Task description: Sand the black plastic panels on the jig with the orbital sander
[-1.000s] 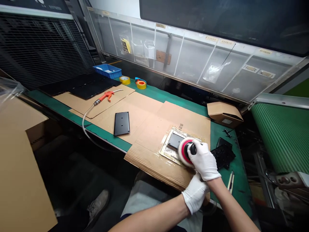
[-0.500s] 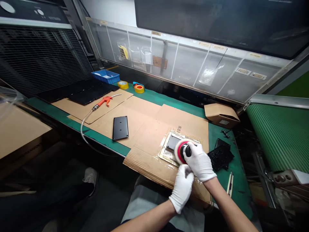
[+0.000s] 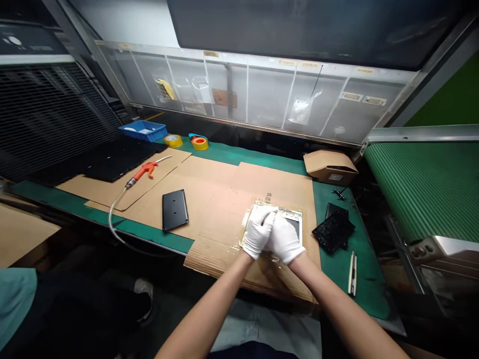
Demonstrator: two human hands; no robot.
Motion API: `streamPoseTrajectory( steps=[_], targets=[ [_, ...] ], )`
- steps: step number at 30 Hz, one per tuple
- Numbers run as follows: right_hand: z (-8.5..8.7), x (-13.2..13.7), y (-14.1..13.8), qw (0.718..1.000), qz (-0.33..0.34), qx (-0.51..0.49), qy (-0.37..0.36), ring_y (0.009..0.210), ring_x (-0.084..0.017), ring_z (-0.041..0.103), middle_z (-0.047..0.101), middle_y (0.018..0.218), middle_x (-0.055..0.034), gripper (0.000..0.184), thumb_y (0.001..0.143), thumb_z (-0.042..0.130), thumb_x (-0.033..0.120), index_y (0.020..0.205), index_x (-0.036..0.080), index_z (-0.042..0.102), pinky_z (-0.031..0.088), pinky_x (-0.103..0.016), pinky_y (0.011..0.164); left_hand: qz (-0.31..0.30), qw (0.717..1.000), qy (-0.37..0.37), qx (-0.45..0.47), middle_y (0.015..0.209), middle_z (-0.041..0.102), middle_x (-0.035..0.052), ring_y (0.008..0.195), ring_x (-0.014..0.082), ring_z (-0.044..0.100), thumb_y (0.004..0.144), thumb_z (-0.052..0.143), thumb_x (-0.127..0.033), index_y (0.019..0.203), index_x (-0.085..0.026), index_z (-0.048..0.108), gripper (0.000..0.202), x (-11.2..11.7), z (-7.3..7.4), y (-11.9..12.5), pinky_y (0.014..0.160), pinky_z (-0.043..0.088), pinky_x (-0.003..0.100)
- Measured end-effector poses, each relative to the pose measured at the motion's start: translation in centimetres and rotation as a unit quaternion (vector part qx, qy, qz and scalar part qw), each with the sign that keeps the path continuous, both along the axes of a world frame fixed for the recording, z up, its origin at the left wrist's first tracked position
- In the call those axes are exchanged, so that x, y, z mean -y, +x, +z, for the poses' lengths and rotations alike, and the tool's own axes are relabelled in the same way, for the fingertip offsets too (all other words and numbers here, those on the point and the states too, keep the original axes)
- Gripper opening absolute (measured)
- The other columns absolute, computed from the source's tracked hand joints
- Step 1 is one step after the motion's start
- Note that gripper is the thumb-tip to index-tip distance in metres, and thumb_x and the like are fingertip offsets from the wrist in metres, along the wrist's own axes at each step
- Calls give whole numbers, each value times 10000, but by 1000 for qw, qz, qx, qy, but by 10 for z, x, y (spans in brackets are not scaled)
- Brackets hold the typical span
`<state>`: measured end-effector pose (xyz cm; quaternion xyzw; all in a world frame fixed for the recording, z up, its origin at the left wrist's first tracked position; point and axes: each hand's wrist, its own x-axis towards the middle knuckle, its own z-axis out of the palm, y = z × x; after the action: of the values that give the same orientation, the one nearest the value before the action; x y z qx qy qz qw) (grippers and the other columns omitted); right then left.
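Note:
My left hand and my right hand, both in white gloves, are pressed together with fingers curled over a tape-covered fixture on a cardboard sheet. The hands cover most of the fixture and whatever they hold. The round red and white pad tool cannot be seen. A flat black plate with two holes lies on the cardboard to the left of my hands.
Black moulded parts and a slim knife lie right of the fixture on the green mat. An orange air gun, two tape rolls, a blue tray, a small carton, a green conveyor. Another person's teal sleeve at lower left.
My left hand has come up from the cardboard edge to join my right hand over the fixture. The pad tool, visible in my right hand before, is now hidden. The view shifted left.

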<state>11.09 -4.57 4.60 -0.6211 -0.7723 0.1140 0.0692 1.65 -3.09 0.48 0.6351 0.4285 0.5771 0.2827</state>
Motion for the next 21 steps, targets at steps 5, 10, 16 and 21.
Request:
streamPoseTrajectory(
  steps=[5, 10, 16, 21],
  targets=[
    [-15, 47, 78, 984, -167, 47, -33, 880, -226, 716, 713, 1133, -190, 400, 986, 488, 146, 1368, 50, 562, 548, -315, 817, -62, 998, 12, 25, 1040, 798, 104, 1022, 228, 727, 984, 523, -241, 1028, -177, 778, 266, 33, 0, 79, 1015, 573, 404],
    [-10, 38, 59, 990, -115, 72, -43, 895, -216, 722, 688, 1212, -192, 368, 996, 488, 149, 1344, 76, 583, 552, -293, 792, -37, 999, -15, 9, 1114, 792, 106, 1093, 249, 721, 1007, 500, -285, 1106, -196, 769, 300, 30, -2, 60, 1062, 556, 429],
    [-3, -2, -52, 997, 64, 35, -29, 1078, -249, 694, 665, 1271, -215, 403, 1055, 326, 105, 1337, 79, 613, 571, -337, 905, 114, 993, -31, -11, 1127, 756, 123, 1090, 260, 705, 1053, 433, -323, 1124, -195, 720, 322, 21, -8, -44, 1028, 568, 453],
    [-5, 1, -23, 998, 19, 36, -51, 1035, -236, 716, 656, 1310, -212, 433, 1057, 316, 109, 1408, 94, 569, 577, -312, 846, 93, 995, -17, -35, 1138, 748, 117, 1096, 241, 696, 1057, 422, -342, 1114, -195, 712, 330, 18, -8, -17, 1048, 558, 442]
  ],
)
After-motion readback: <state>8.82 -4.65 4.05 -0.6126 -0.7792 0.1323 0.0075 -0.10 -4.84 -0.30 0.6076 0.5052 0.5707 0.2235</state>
